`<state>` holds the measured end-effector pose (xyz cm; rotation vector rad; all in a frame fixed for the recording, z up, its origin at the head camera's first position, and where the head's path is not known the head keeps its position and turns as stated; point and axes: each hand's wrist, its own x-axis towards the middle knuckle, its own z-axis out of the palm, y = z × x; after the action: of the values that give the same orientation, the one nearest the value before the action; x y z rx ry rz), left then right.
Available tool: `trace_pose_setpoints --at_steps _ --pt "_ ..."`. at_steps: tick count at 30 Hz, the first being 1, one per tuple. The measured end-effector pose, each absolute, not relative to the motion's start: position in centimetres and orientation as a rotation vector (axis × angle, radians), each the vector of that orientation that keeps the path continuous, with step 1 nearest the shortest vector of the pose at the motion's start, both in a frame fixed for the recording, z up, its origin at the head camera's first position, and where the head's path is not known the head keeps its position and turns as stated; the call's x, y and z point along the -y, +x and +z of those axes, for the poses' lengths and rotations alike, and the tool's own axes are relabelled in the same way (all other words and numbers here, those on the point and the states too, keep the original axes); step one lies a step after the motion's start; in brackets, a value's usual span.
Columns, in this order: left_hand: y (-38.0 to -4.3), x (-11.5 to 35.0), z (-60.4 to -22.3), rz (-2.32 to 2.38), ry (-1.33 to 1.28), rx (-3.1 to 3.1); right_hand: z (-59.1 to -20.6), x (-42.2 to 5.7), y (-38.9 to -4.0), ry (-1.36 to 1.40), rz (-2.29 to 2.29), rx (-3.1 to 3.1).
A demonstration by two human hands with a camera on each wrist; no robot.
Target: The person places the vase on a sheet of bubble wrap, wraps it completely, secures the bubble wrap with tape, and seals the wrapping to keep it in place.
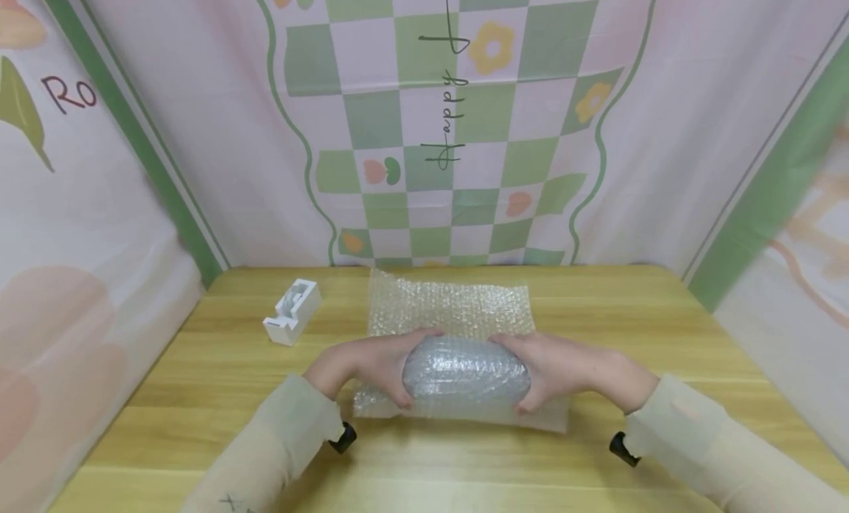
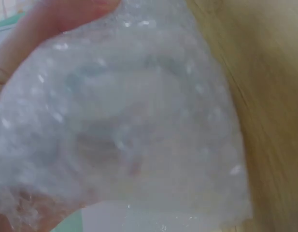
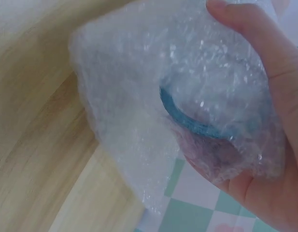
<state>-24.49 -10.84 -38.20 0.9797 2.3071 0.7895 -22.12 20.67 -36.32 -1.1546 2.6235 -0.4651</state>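
Observation:
A bubble-wrap roll [image 1: 467, 371] lies sideways in front of me, wound around something mostly hidden inside. At its left end my left hand [image 1: 383, 364] grips it, thumb on the near side and fingers over the far side. My right hand [image 1: 557, 365] holds the other end in a matching way. In the right wrist view a curved teal rim [image 3: 190, 123] shows within the wrap's end; the kind of object cannot be told. The left wrist view shows the other end of the bubble wrap [image 2: 153, 101], blurred. A loose bubble-wrap sheet [image 1: 458, 301] extends behind the roll.
A white tape dispenser [image 1: 300, 306] with a roll of clear tape stands at the back left of the wooden table [image 1: 617, 306]. Patterned cloth [image 1: 424, 115] hangs behind the table's far edge and along both sides.

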Motion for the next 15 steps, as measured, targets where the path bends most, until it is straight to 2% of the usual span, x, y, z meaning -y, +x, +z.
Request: trace_pose_setpoints --at_steps 6,15 --pt "-24.24 11.29 -37.95 0.753 0.907 -2.282 -35.96 -20.5 -21.91 -1.177 -0.451 -2.58" --pt "-24.66 11.45 -37.74 0.707 0.898 -2.278 -35.73 -20.32 -22.31 -1.064 -0.447 -2.53"
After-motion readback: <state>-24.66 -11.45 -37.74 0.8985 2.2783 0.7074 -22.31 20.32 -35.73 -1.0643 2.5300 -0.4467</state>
